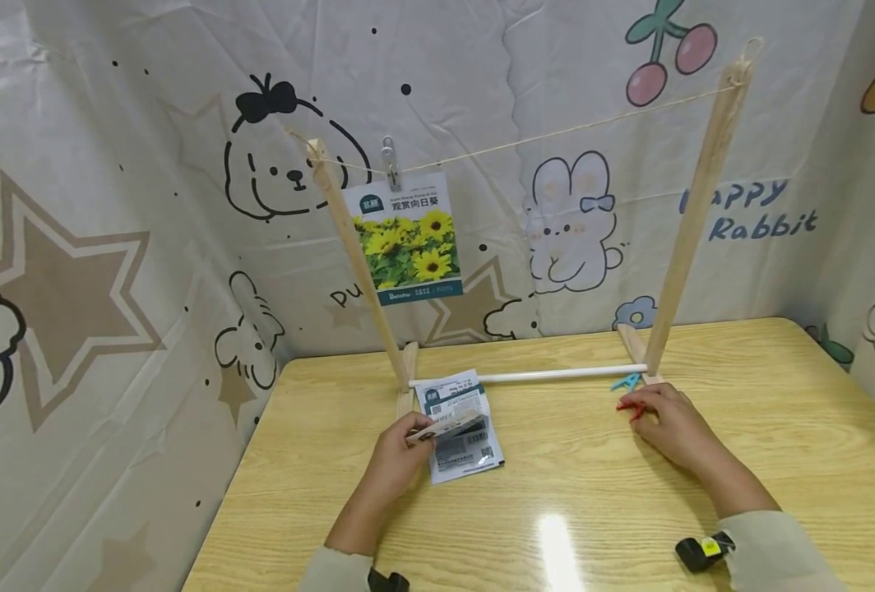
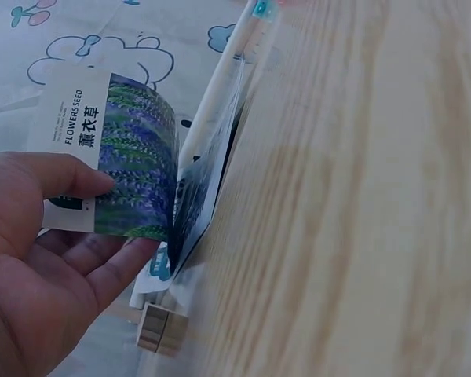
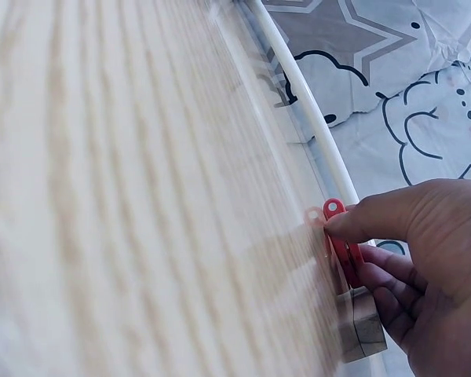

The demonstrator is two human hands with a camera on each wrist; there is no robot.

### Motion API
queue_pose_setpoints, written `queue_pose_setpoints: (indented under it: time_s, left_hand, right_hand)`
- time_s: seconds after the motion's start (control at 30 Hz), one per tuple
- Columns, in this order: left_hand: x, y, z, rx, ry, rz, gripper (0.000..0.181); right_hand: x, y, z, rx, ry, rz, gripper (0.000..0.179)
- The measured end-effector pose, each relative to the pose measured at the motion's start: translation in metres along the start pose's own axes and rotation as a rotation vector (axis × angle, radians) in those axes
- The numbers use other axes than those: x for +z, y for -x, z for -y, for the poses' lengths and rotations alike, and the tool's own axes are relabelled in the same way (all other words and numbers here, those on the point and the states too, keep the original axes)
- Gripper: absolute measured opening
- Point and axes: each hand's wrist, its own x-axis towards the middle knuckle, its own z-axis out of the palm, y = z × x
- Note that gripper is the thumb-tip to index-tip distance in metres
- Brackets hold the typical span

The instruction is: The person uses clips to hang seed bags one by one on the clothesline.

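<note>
Between the posts [image 1: 692, 230], we could pass under the string [image 1: 556, 136] and above the white rod [image 1: 556, 375]; the hanging packet [image 1: 409, 242] blocks the upper left.

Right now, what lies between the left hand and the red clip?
In the head view: the seed packets, one held by the left hand, then bare tabletop up to the red clip, which the right hand pinches.
</note>
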Motion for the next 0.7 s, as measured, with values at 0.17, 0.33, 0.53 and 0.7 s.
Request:
queue_pose_setpoints:
  time_s: [0.17,0.33,0.53,0.7]
  left_hand:
    - [-0.0002,0.0003,-0.0032,-0.003,0.027,-0.044,0.017]
    - [-0.0011,0.0,-0.0058,-0.009,0.035,-0.071,0.016]
    - [-0.0026,-0.0011,-0.0061,0.004,0.026,-0.098,0.011]
    - [-0.004,-0.001,-0.0091,0.02,0.034,-0.137,0.009]
  right_hand:
    - [0.0001,0.0007,0.0001,0.007,0.007,0.008,0.034]
    - [0.0001,0.0008,0.0003,0.014,0.02,0.011,0.035]
    - [0.0004,-0.0001,0.0,0.009,0.017,0.001,0.03]
    - [0.0005,-0.0012,0.001,0.01,-0.013,-0.018,0.029]
